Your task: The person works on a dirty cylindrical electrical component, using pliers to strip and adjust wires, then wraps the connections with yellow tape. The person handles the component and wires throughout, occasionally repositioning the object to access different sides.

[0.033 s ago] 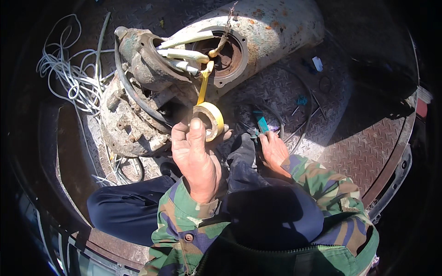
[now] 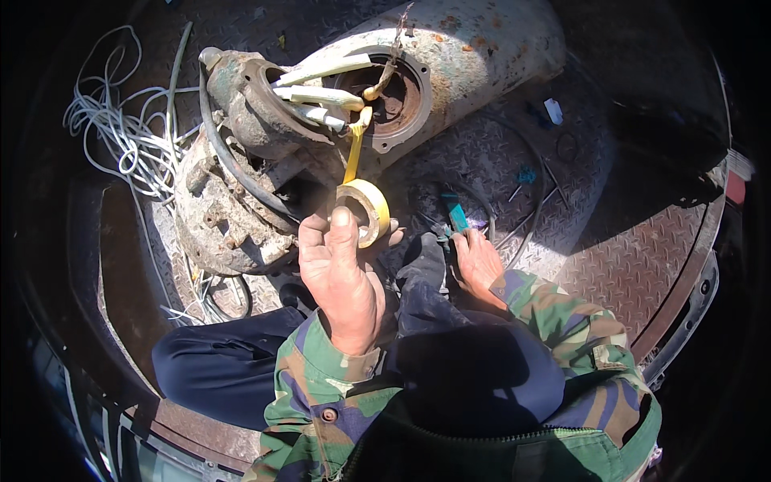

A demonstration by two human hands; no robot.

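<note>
My left hand grips a roll of yellow tape between thumb and fingers. From the roll a taut yellow strip runs up to the end of a sleeved wire at the round opening of a rusty motor housing. Other wires in pale sleeving reach from a detached cast cover toward the same opening. Lower right, my right hand is closed around a flat teal object, perhaps a knife handle; its far details are too small to tell.
A tangle of white cable lies at the left. A thick black cable bends over the cast parts. Thin rods, a teal scrap and a small white piece lie on the patterned metal floor at the right.
</note>
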